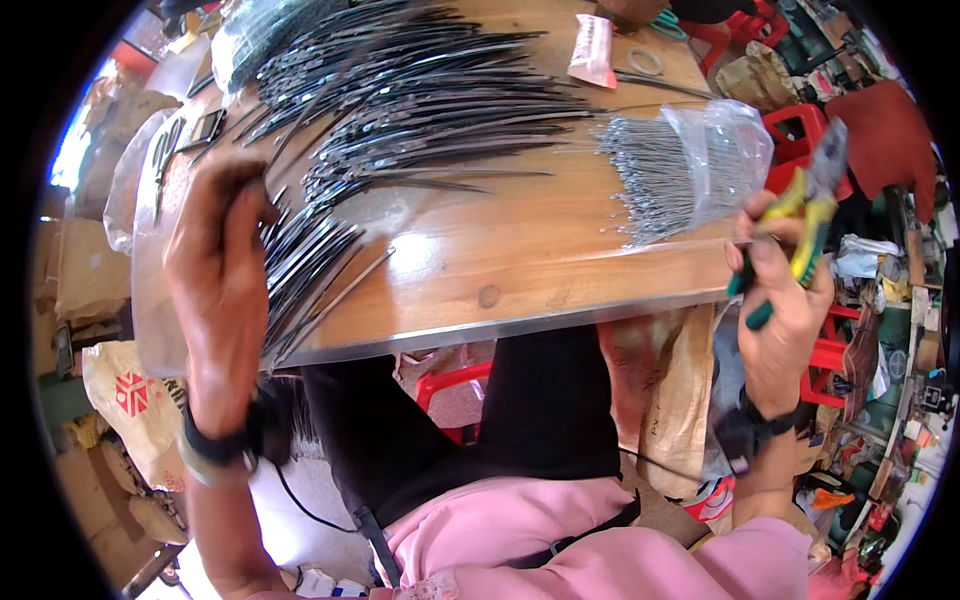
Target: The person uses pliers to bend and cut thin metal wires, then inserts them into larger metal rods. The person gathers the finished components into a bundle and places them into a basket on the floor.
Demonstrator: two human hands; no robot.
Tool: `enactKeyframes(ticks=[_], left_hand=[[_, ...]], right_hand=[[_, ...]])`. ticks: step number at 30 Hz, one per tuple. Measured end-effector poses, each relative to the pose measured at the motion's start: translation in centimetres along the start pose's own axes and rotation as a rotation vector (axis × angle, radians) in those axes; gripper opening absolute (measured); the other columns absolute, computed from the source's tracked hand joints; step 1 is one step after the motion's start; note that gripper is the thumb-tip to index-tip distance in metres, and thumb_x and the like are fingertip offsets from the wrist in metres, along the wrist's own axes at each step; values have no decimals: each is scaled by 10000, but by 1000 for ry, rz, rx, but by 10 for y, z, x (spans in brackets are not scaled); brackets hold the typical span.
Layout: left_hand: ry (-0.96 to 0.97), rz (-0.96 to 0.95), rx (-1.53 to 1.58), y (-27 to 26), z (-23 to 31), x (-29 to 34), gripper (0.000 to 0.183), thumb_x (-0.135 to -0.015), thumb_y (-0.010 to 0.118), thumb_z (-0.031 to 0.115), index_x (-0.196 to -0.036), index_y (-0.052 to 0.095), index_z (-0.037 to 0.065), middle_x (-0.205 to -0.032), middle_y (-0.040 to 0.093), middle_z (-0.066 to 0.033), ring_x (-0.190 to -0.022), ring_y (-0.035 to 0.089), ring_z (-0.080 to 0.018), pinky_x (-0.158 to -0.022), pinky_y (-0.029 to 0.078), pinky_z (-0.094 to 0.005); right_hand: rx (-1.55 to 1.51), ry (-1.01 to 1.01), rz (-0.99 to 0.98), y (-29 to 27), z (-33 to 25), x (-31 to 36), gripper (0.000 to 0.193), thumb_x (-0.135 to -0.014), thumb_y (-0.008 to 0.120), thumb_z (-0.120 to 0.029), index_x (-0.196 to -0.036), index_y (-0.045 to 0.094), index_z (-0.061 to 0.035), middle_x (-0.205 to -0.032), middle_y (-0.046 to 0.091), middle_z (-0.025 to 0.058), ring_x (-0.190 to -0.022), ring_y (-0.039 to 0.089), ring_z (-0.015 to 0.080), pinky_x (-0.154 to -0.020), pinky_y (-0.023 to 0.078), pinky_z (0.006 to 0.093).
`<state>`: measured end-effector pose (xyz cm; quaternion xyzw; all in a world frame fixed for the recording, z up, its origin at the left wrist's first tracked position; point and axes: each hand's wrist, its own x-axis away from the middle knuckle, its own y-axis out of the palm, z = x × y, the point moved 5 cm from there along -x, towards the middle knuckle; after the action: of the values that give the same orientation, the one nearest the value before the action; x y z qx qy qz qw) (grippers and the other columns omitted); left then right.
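In my right hand [785, 300] is a pair of pliers [805, 215] with yellow and green handles. Its metal jaws point up and away, past the table's right end, and are a little blurred. My left hand [220, 240] is over the table's left end with its fingers curled together. Whatever those fingers hold, if anything, is hidden. Beside them lies a small bundle of thin black strips [310, 265], its ends fanned toward the front edge. A much larger pile of similar black strips [430, 110] spreads behind it.
The wooden table [490, 270] has a clear sheet along its front edge. At its right lies a bundle of thin silvery wires [655, 175] partly in a clear plastic bag [735, 150]. Farther back are a pink-and-white packet [592, 50] and a ring [645, 62]. Scissors [165, 150] lie far left.
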<state>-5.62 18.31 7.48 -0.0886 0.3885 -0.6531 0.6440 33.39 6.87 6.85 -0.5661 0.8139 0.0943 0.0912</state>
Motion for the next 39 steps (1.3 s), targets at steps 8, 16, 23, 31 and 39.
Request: enactKeyframes(ticks=[8, 16, 23, 31, 39], left_hand=[[-1057, -151, 1531, 62, 40, 143, 559, -841, 676, 16, -1362, 477, -4, -814, 621, -114, -500, 465, -134, -443, 351, -247], [-963, -193, 1311, 74, 33, 174, 155, -872, 698, -15, -1022, 659, -24, -770, 678, -111, -544, 442, -48, -482, 326, -185], [-991, -199, 1040, 75, 21, 172, 114, -844, 713, -5, -868, 602, 0, -749, 661, -134, -532, 487, -84, -479, 360, -206], [-902, -334, 987, 82, 23, 167, 96, -877, 707, 5, -967, 680, -13, -772, 684, -35, -645, 561, -43, -586, 450, -185], [-871, -416, 993, 82, 30, 161, 103, -875, 716, 21, -969, 688, -7, -766, 678, -29, -646, 566, -50, -600, 462, -190]], right_hand=[[-598, 298, -119, 56, 30, 38, 169, -934, 643, -120, -1078, 603, -41, -1194, 507, 132, -934, 506, 198, -748, 443, 326], [-488, 241, -246, 71, 25, 40, 174, -915, 657, -113, -1031, 587, -3, -1189, 516, 157, -907, 520, 210, -742, 450, 331], [-390, 228, -257, 67, 33, 40, 181, -892, 679, -94, -998, 586, 19, -1184, 534, 178, -895, 543, 203, -745, 462, 335], [-313, 304, -311, 65, 43, 48, 168, -899, 680, -86, -1000, 582, 5, -1191, 510, 165, -904, 529, 206, -745, 455, 344], [-278, 316, -282, 68, 42, 49, 167, -884, 691, -87, -982, 595, 8, -1178, 530, 166, -899, 537, 203, -732, 453, 340]])
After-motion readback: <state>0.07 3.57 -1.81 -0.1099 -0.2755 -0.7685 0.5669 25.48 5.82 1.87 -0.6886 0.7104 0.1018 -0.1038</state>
